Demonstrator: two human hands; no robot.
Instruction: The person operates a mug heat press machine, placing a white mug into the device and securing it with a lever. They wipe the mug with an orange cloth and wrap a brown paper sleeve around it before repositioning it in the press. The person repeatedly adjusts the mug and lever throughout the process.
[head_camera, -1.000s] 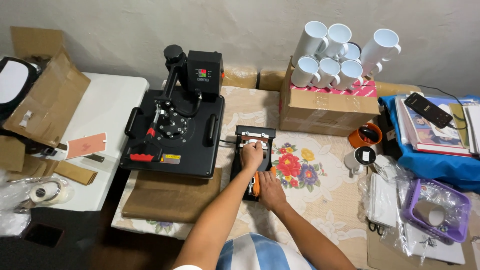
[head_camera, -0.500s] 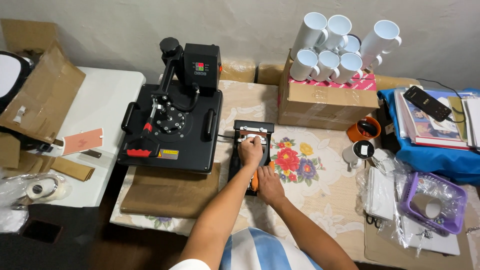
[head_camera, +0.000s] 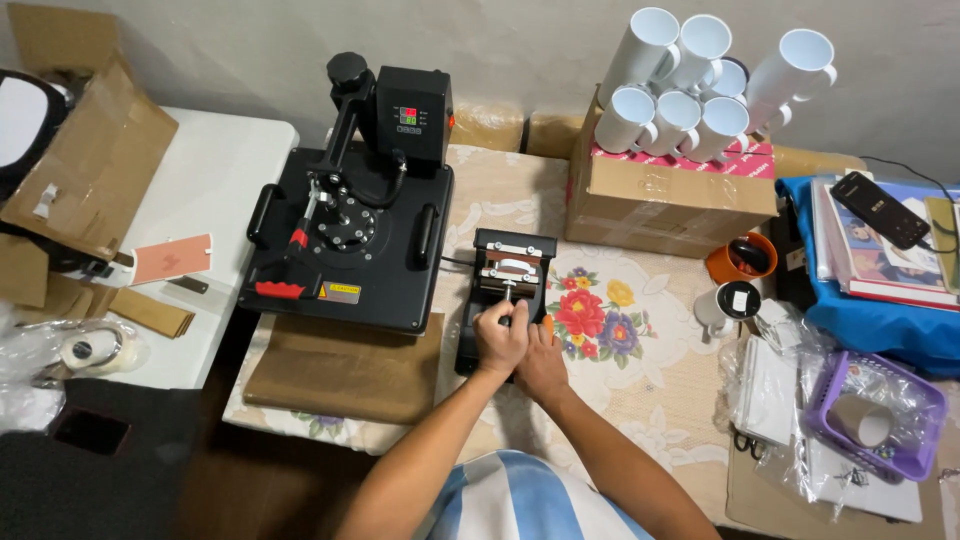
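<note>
A small black mug press (head_camera: 512, 262) sits on the floral tablecloth (head_camera: 640, 340), just right of a large black flat heat press (head_camera: 350, 240). My left hand (head_camera: 500, 338) is closed around the metal adjusting knob at the near end of the mug press. Beside it, my right hand (head_camera: 541, 362) rests on the near end of the press, fingers curled over an orange handle tip (head_camera: 548, 324). Both hands touch each other.
A cardboard box (head_camera: 665, 200) topped with several white mugs (head_camera: 690, 75) stands behind right. An orange mug (head_camera: 742, 258), a white mug (head_camera: 728, 304), plastic-wrapped sheets and a purple basket (head_camera: 875, 415) lie right. A brown pad (head_camera: 340, 365) and a white table (head_camera: 200, 190) lie left.
Both hands stay on the near end of the mug press with the same grip. Only the view has shifted a little.
</note>
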